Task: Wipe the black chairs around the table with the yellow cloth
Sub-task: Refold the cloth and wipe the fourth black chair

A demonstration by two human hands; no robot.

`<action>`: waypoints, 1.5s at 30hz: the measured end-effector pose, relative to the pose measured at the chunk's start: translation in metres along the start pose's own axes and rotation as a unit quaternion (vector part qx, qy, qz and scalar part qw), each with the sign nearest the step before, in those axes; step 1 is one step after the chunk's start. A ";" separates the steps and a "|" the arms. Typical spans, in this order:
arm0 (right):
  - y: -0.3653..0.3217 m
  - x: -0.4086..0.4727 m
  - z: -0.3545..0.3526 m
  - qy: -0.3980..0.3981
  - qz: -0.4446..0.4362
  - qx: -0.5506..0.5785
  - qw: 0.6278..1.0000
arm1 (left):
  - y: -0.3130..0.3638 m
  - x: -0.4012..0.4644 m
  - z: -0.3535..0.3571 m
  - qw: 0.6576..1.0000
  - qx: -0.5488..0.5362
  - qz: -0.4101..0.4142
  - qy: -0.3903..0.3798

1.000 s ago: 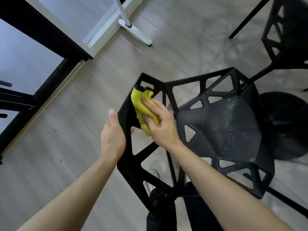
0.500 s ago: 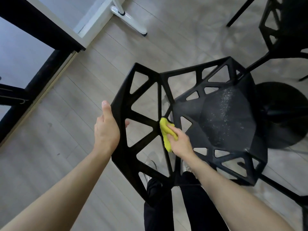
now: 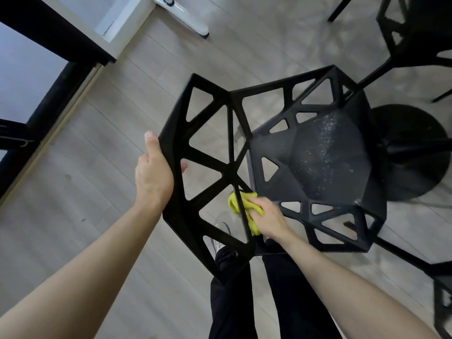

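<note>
A black chair [image 3: 325, 165] with triangular cut-outs stands right below me, its backrest nearest to me and its seat speckled with pale dust. My left hand [image 3: 152, 172] grips the backrest's outer left edge, thumb up along the rim and fingers curled behind it. My right hand [image 3: 267, 216] holds the bunched yellow cloth [image 3: 238, 204] against a thin backrest strut low down, where the backrest meets the seat. Part of the cloth is hidden under my fingers.
A second black chair [image 3: 415, 33] stands at the top right, and part of a third [image 3: 442, 302] shows at the right edge. A round black table base [image 3: 413, 152] lies beyond the seat. A black frame [image 3: 61, 33] and a white stand foot [image 3: 186, 18] are at the upper left. Grey plank floor [image 3: 80, 192].
My right hand has carried the cloth from the backrest's top left corner down a strut to the seat joint. My left hand has kept its grip on the backrest edge.
</note>
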State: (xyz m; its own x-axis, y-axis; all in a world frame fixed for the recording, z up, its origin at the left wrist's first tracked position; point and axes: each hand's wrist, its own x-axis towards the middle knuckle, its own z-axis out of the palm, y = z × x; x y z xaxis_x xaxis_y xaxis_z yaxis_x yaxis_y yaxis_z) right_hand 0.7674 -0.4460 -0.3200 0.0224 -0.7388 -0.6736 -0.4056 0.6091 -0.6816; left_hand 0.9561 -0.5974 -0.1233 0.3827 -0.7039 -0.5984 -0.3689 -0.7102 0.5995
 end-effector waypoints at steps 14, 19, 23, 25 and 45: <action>-0.050 0.049 0.003 0.095 -0.029 0.051 0.994 | -0.007 0.007 0.002 1.000 -0.014 0.014 0.001; 0.004 -0.066 0.001 0.004 -0.036 -0.014 0.999 | -0.007 0.007 0.003 1.000 -0.006 0.022 -0.010; -0.004 -0.041 0.000 0.051 0.007 -0.002 0.999 | -0.004 0.005 0.005 1.000 -0.003 0.024 -0.006; -0.039 0.008 0.007 0.079 0.031 -0.015 0.996 | -0.004 0.007 0.005 0.999 0.007 0.032 0.002; -0.002 -0.142 0.031 0.120 0.039 -0.044 0.991 | -0.018 0.031 0.003 0.991 -0.115 0.070 -0.002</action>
State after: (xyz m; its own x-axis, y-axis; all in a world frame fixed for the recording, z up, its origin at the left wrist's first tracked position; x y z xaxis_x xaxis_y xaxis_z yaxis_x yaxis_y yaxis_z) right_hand 0.7935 -0.3333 -0.2326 -0.2257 -0.7446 -0.6282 -0.4766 0.6468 -0.5954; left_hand 0.9717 -0.6065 -0.1543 0.3390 -0.7952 -0.5027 -0.2153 -0.5857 0.7814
